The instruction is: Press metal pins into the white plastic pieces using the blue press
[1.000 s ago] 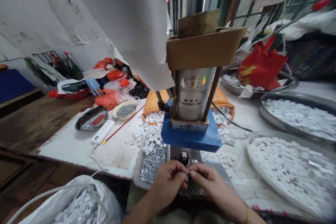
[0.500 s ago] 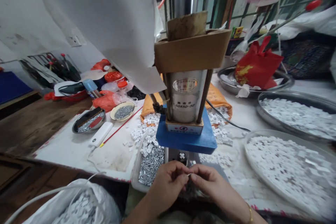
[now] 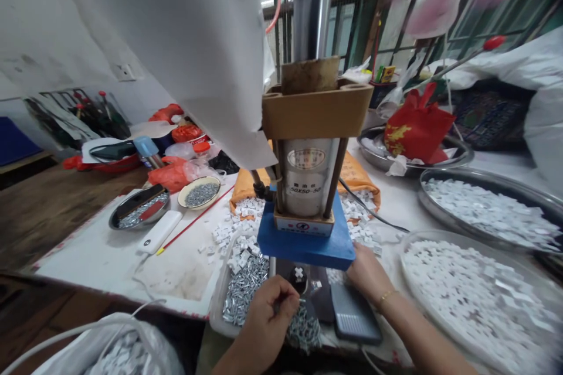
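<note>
My left hand [image 3: 273,312] is closed in a pinch in front of the press. A tiny pale tip shows at its fingertips, too small to name. Past the right side of the press's blue block [image 3: 308,249] reaches my right hand [image 3: 366,270], by the small white plastic pieces [image 3: 365,233]; its fingertips are hidden. Under the block, a black round holder [image 3: 299,279] bears a white cross-shaped top. A clear tub [image 3: 214,315] of metal screws or pins [image 3: 246,287] and white pieces stands left of my left hand. More metal parts [image 3: 303,328] lie heaped beside that hand.
A grey pedal-like box [image 3: 355,312] lies below my right wrist. Trays of white pieces [image 3: 466,293] stand at the right. Farther left are a bowl of metal parts [image 3: 200,194], a white power bank-like box [image 3: 160,232] and a red stick [image 3: 197,218]. A white sheet [image 3: 211,70] hangs upper left.
My hands were together at the fingertips; my right hand has moved away, forward and right, to beside the blue block. My left hand stays pinched near the same place. The view has shifted slightly.
</note>
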### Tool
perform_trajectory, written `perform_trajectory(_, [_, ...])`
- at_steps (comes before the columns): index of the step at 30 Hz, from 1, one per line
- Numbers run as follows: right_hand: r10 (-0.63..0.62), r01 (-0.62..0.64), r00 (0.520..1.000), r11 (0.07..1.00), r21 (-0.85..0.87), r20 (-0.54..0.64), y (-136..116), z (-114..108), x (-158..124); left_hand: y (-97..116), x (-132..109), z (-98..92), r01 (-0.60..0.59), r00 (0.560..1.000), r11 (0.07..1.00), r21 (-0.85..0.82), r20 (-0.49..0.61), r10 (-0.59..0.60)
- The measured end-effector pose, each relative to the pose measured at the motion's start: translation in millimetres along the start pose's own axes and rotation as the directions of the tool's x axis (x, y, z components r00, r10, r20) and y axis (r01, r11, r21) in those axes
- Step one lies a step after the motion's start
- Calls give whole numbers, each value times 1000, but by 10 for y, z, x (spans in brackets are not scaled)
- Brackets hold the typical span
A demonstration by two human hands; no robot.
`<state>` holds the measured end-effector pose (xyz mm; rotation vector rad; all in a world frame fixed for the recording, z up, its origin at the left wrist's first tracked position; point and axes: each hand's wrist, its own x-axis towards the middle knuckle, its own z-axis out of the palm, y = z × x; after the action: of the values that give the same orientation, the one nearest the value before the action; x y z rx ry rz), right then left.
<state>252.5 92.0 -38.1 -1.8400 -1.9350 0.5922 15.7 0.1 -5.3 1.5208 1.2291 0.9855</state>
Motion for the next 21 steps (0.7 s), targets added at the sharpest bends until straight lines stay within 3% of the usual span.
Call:
perform_trajectory(7, [-19,23,1000,983,-182,23,122,-3,1,-36,-14,-77,78,995,995,-65,-53,-81])
perform_trajectory(11, [-36,43,999,971,-237,33,85,-19,35,-21,30,-49,58,996,996,-62,-59,-62])
perform_trajectory(15, [-27,23,999,969,-247,-16,-25,22,205,-41,35,21,29,999,999,-44,-44,-31])
perform_trajectory(21, [-2,-7,998,986,-166,-57,-81,120,406,-111,-9,10,55,992,998,-38,-109,-59])
